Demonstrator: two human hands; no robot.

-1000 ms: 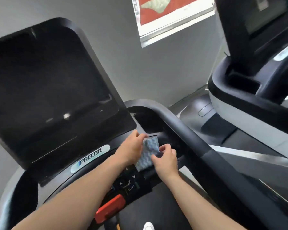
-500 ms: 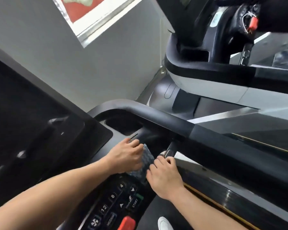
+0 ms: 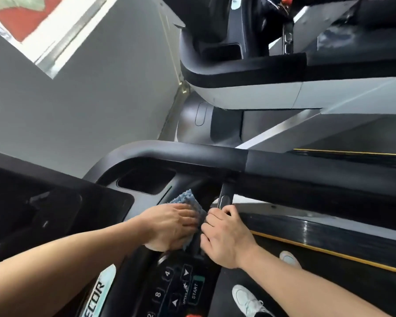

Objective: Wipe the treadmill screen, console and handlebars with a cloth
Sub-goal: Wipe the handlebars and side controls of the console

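Observation:
A blue textured cloth (image 3: 191,200) lies on the treadmill console (image 3: 146,197) to the right of the dark screen (image 3: 44,202). My left hand (image 3: 173,226) lies flat on the cloth with straight fingers, pressing it down; most of the cloth is hidden under it. My right hand (image 3: 226,234) is beside it with curled fingers, pinching the cloth's right edge next to the short inner grip bar (image 3: 224,197). The black handlebar (image 3: 192,152) curves round above both hands. The keypad (image 3: 181,287) with its START button sits below them.
A grey wall (image 3: 89,99) rises behind the console. A second treadmill (image 3: 261,72) stands to the right, its handlebar and console close by. Below lie the belt (image 3: 329,271) and my white shoes (image 3: 247,298). A red stop button (image 3: 193,315) shows at the bottom edge.
The view has swung right and tilted, pushing the screen to the left edge. My left hand has flattened onto the cloth on the console, and my right hand stays at the cloth's right edge.

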